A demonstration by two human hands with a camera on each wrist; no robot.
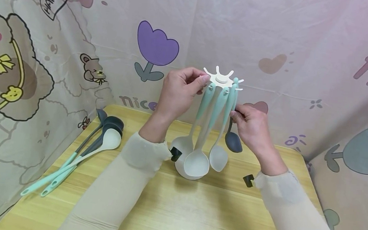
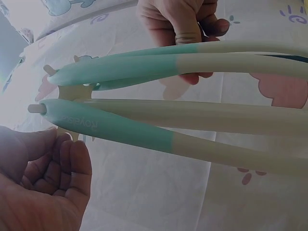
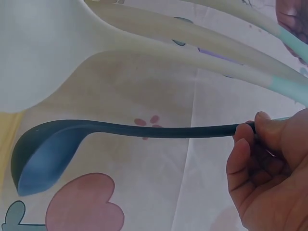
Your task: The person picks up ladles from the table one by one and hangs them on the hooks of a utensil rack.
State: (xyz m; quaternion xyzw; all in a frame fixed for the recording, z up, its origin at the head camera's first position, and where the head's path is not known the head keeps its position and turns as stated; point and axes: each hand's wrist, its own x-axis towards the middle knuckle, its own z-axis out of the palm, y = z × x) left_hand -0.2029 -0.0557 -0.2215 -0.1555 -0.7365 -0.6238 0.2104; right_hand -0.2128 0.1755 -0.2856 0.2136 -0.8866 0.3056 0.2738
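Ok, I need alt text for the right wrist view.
The right hand pinches the shaft of a dark scoop-headed utensil, its head at lower left. Above it, a pale utensil with a mint handle spans the frame, its broad head at upper left; part of the left hand shows at the upper right.

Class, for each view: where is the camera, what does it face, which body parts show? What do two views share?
Head: on the head, facing forward and down at the white rack; left hand, right hand and sleeves show.
Left wrist: on that wrist, facing the teal handles; left hand near, right hand beyond.
Right wrist: on that wrist, facing the dark ladle; right hand near, part of left hand top right.
Shared: head and right wrist both show the dark ladle.
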